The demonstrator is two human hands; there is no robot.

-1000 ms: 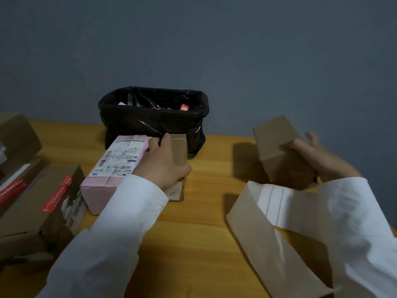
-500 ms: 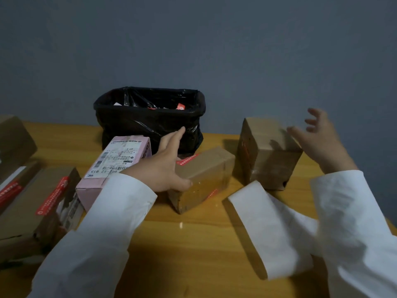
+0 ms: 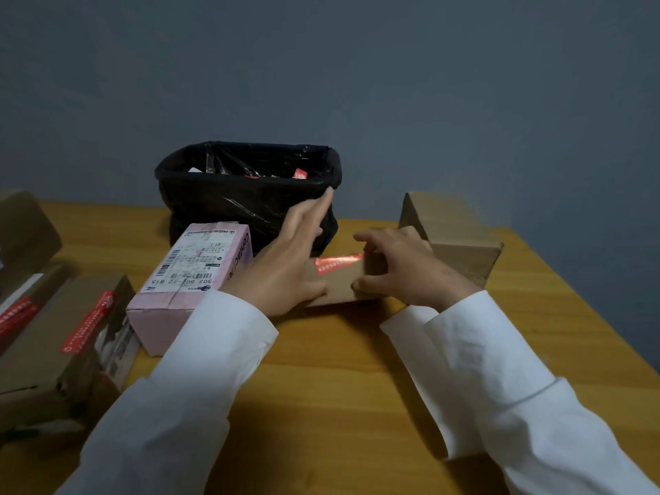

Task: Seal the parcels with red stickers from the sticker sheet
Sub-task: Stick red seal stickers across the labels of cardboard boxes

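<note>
The right hand (image 3: pixel 403 269) grips a small brown parcel (image 3: pixel 343 280), thumb on its near side and fingers curled over the top by its red sticker (image 3: pixel 337 262). The left hand (image 3: pixel 285 266) lies straight-fingered against the parcel's left end. The parcel sits mid-table (image 3: pixel 339 387), between a pink box (image 3: pixel 193 280) and another brown box (image 3: pixel 453 234), before a black-lined bin (image 3: pixel 246 194).

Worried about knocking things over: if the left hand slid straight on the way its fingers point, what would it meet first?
Most likely the black bin bag: the left hand's fingertips already reach its corner, though depth is unclear.

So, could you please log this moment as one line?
left hand: flat on small brown cardboard parcel | right hand: grip on parcel | red sticker: on top
</note>
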